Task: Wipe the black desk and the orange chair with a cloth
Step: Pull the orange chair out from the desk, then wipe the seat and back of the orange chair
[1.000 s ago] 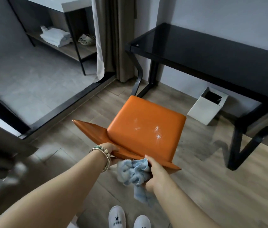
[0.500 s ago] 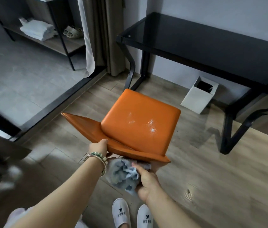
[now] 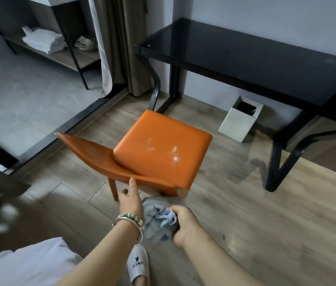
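**A:** What fills most of the view?
**B:** The wood floor [image 3: 266, 223], then the black glass worktop [image 3: 255, 65], set against the wall [image 3: 266, 15] at the upper right.
**A:** And the chair?
**B:** The orange chair [image 3: 159, 153] stands on the floor in the middle. It is near the worktop's left end but apart from it, with its seat towards the worktop and its back towards the person. Shiny spots show on the seat.
**A:** Anything by the worktop?
**B:** A white bin [image 3: 237, 124] on the floor beneath its front edge, right of the chair. Lower down, a white slipper [image 3: 138, 265].
**A:** Where is the cloth?
**B:** The blue cloth [image 3: 159, 221] is bunched up just below the near corner of the chair's back. That spot is blurred, so I cannot tell whether it touches the chair.
**A:** Which hand has it?
**B:** The right hand [image 3: 185, 226], fingers curled tight round the bundle.
**A:** The other?
**B:** The left hand [image 3: 131, 201] is just beside the cloth. Its thumb is straight and touches the edge of the chair's back; the other fingers are loose and clasp nothing I can see. Bracelets [image 3: 128, 220] ring its wrist.
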`<state>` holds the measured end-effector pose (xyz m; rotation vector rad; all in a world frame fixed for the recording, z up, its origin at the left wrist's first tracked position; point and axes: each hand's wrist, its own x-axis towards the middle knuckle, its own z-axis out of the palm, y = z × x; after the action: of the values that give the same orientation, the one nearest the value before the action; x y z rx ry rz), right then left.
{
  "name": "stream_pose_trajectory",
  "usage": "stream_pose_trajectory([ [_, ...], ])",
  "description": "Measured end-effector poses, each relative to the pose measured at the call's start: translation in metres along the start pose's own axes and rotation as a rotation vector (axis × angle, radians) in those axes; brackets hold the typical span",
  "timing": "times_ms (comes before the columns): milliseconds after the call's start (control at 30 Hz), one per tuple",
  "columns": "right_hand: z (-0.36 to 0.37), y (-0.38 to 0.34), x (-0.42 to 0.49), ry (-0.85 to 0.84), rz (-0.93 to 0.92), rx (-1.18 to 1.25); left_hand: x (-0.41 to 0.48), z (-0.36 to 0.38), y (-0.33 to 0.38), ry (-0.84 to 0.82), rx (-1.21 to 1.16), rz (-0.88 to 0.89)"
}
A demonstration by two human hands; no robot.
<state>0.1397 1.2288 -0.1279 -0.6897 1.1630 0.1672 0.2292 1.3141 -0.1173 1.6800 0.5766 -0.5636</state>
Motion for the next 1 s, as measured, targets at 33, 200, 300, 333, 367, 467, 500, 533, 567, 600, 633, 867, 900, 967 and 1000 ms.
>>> stream_pose_trajectory([
  [33,-0.012,-0.002,-0.004,0.004,-0.011,-0.004,-0.011,0.008,-0.010,-0.002,0.029,0.002],
  [200,-0.096,-0.023,-0.032,0.004,-0.130,0.017,-0.076,0.063,-0.062,-0.138,0.116,-0.038],
  [300,-0.144,-0.037,-0.053,-0.033,-0.165,-0.012,-0.107,0.100,-0.075,-0.266,0.112,-0.038],
  [333,-0.159,-0.041,-0.059,-0.038,-0.180,-0.024,-0.117,0.112,-0.076,-0.301,0.116,-0.014],
  [367,-0.173,-0.046,-0.064,-0.051,-0.199,-0.037,-0.123,0.123,-0.077,-0.332,0.107,0.014],
  [467,-0.208,-0.061,-0.082,-0.118,-0.272,-0.069,-0.137,0.148,-0.075,-0.416,0.091,0.010],
  [500,-0.217,-0.066,-0.087,-0.139,-0.295,-0.070,-0.138,0.155,-0.073,-0.435,0.106,0.009],
  [533,-0.225,-0.071,-0.092,-0.152,-0.309,-0.065,-0.143,0.160,-0.069,-0.451,0.119,0.008],
  [567,-0.233,-0.075,-0.095,-0.161,-0.313,-0.061,-0.150,0.165,-0.063,-0.466,0.117,0.020],
  [600,-0.241,-0.080,-0.098,-0.163,-0.316,-0.062,-0.154,0.171,-0.059,-0.475,0.120,0.035],
  [633,-0.249,-0.085,-0.100,-0.160,-0.326,-0.070,-0.159,0.178,-0.055,-0.483,0.119,0.055],
  [867,-0.301,-0.135,-0.101,0.020,-0.435,-0.024,-0.182,0.255,-0.018,-0.640,0.185,0.154],
  [900,-0.307,-0.145,-0.097,0.063,-0.473,-0.020,-0.181,0.268,-0.013,-0.634,0.233,0.197],
  [967,-0.316,-0.166,-0.089,0.153,-0.571,-0.025,-0.176,0.295,-0.002,-0.610,0.352,0.334],
  [1000,-0.319,-0.177,-0.086,0.179,-0.614,-0.034,-0.173,0.308,0.003,-0.598,0.410,0.397],
])
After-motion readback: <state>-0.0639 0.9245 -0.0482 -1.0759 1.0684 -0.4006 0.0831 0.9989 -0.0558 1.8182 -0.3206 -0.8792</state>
